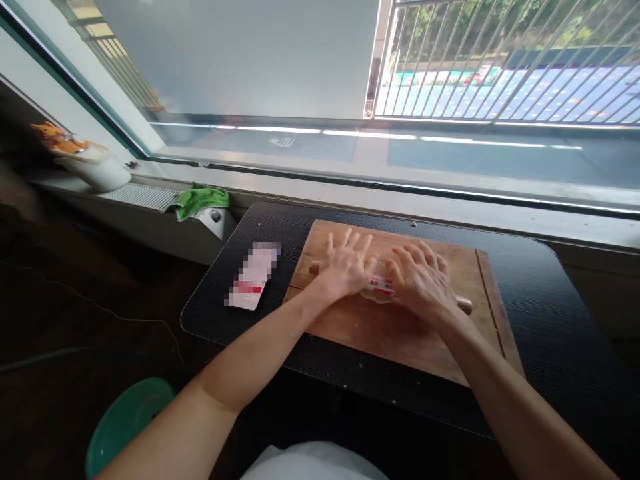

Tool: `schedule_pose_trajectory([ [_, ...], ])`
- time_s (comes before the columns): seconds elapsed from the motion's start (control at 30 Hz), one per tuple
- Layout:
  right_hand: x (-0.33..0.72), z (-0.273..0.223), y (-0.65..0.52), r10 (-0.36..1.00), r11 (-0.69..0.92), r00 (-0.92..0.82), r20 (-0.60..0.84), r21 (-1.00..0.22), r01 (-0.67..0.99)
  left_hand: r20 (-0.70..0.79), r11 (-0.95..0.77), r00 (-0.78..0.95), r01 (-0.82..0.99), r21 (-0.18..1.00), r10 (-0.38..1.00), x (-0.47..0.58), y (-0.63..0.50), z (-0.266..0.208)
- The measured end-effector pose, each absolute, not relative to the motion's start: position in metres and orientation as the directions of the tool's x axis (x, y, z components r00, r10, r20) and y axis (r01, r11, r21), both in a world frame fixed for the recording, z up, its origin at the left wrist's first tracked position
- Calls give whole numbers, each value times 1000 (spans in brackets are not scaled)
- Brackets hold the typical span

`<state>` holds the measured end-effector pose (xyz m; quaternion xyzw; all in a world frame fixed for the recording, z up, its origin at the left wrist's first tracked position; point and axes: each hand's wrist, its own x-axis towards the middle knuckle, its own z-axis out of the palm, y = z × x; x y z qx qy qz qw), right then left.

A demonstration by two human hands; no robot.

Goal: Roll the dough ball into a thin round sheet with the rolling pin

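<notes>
A wooden rolling pin (pixel 464 305) lies across a wooden cutting board (pixel 390 347), with a red-and-white label at its middle. My left hand (pixel 347 263) rests palm down over the pin's left part, fingers stretched and spread toward the window. Over the right part lies my right hand (pixel 423 273), also palm down with fingers extended. Neither hand wraps round the pin. Between the hands, a pale, thin piece that looks like dough (pixel 377 297) shows under the pin; most of it is hidden by the hands and pin.
The board lies on a black table (pixel 555 320) with small crumbs. A phone (pixel 253 277), partly blurred out, lies left of the board. A green cloth (pixel 203 200) and a white pot (pixel 95 167) sit by the window. A green basin (pixel 127 423) stands low at left.
</notes>
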<state>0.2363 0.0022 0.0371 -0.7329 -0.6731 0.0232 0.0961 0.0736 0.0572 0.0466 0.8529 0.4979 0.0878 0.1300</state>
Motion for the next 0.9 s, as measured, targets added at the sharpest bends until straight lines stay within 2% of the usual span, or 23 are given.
schedule_pose_trajectory([
  [0.13,238,36,-5,989,-16,34,144,-125,992,17,-477,493,829,292,870,73,53,49],
  [0.3,256,41,48,975,-192,210,68,-212,958,-130,-383,445,860,337,886,88,93,55],
  [0.4,254,36,34,977,-153,181,109,-221,963,-82,-409,455,855,320,887,83,81,54],
  [0.57,246,25,-14,987,-16,38,156,-143,990,17,-478,493,835,270,870,72,45,52],
  [0.77,263,33,45,980,-176,193,49,-238,955,-50,-394,427,868,303,903,95,97,59],
  [0.9,257,35,28,984,-153,170,53,-237,959,-59,-399,439,858,323,897,88,82,56],
])
